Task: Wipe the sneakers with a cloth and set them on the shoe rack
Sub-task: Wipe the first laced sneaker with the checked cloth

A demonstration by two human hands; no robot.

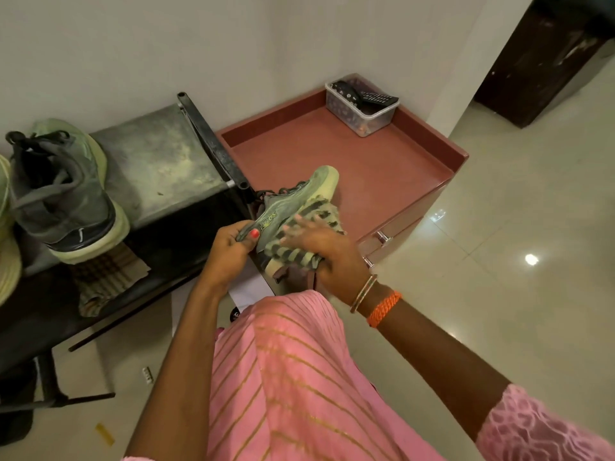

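A grey-green sneaker [301, 194] with a pale sole is held in the air in front of the reddish cabinet, toe pointing away. My left hand [229, 251] grips its heel, thumb on the side. My right hand [327, 252] holds a striped green-and-dark cloth [299, 251] against the shoe's side, fingers spread over it. The matching sneaker [63, 194] stands on the top shelf of the black shoe rack [156, 158] at the left, heel toward me.
A low reddish cabinet [366, 168] with a raised rim stands right of the rack; a clear plastic box [361, 104] with remotes sits at its back corner. Another folded striped cloth [103, 277] lies on a lower rack shelf. Tiled floor spreads to the right.
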